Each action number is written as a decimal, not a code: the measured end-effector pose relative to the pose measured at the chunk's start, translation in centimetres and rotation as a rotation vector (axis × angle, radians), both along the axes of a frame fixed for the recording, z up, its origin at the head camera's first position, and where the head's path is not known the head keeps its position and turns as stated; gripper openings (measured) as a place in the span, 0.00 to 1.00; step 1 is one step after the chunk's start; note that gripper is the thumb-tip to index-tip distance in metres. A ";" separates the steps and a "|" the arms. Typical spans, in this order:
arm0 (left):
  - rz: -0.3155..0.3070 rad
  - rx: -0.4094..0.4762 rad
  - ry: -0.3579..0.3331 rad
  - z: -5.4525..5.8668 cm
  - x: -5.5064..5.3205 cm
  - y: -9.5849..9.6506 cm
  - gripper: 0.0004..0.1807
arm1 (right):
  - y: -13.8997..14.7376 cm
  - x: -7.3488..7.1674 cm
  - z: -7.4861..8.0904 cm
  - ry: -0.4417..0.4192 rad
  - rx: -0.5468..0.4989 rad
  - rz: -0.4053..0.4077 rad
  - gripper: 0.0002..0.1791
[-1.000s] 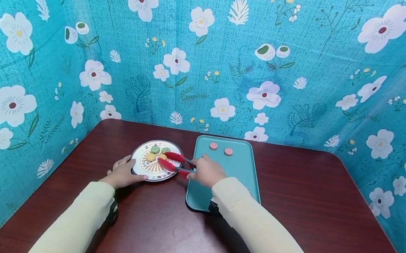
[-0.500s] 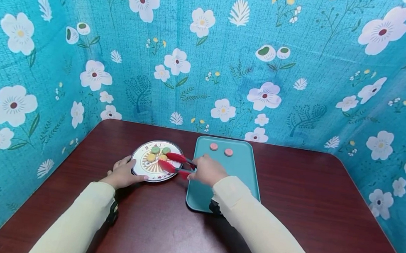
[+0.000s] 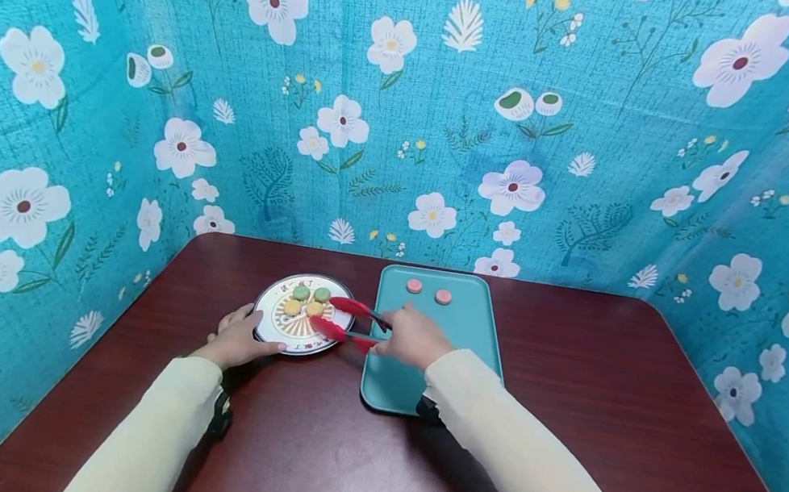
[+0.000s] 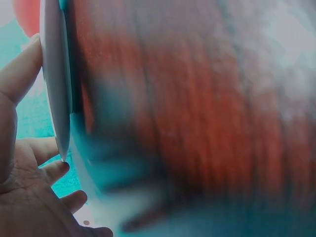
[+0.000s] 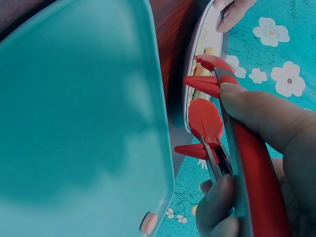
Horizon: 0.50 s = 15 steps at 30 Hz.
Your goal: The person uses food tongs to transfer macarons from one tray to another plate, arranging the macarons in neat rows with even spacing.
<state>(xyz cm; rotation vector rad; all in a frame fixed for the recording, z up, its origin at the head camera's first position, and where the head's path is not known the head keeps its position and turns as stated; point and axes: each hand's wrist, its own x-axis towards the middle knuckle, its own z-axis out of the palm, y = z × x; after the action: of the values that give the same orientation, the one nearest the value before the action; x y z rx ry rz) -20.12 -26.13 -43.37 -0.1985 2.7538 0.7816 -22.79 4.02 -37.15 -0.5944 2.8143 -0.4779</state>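
My left hand (image 3: 238, 337) grips the rim of a white patterned plate (image 3: 269, 323), thumb at the near edge and fingers along the left side. In the left wrist view, the plate's edge (image 4: 54, 94) lies between thumb and fingers. My right hand (image 3: 416, 338) holds a pair of red-tipped tongs (image 3: 330, 330), their tips spread apart over the plate's right side with nothing between them. On the plate lie two green macarons (image 3: 301, 292) and two yellow macarons (image 3: 314, 308); the right yellow one sits close to the tong tips.
A teal tray (image 3: 386, 387) lies right of the plate, beneath my right hand. Two pink macarons (image 3: 443, 296) rest at its far end. The dark wooden table (image 3: 298, 446) meets a flowered blue cloth (image 3: 393, 132) at the back and sides.
My right hand and the tongs have shifted slightly right, and the tips have spread apart and drawn back from the right yellow macaron. My left hand has stayed on the plate.
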 end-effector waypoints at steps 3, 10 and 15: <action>0.003 0.005 0.001 -0.1 -0.1 0.0 0.57 | 0.4 0.2 0.0 0.006 -0.011 -0.006 0.37; 0.016 0.031 -0.015 -0.1 -0.1 0.1 0.57 | 1.5 0.5 0.1 0.036 -0.047 -0.021 0.39; 0.016 0.042 -0.009 0.0 -0.1 0.1 0.57 | 2.4 0.7 0.4 0.054 -0.064 -0.032 0.40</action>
<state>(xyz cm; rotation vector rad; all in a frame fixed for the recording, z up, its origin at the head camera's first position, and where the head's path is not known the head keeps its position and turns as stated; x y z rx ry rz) -20.25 -26.00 -43.34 -0.2147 2.7280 0.8396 -22.10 6.47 -36.73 -0.5841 2.8735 -0.5682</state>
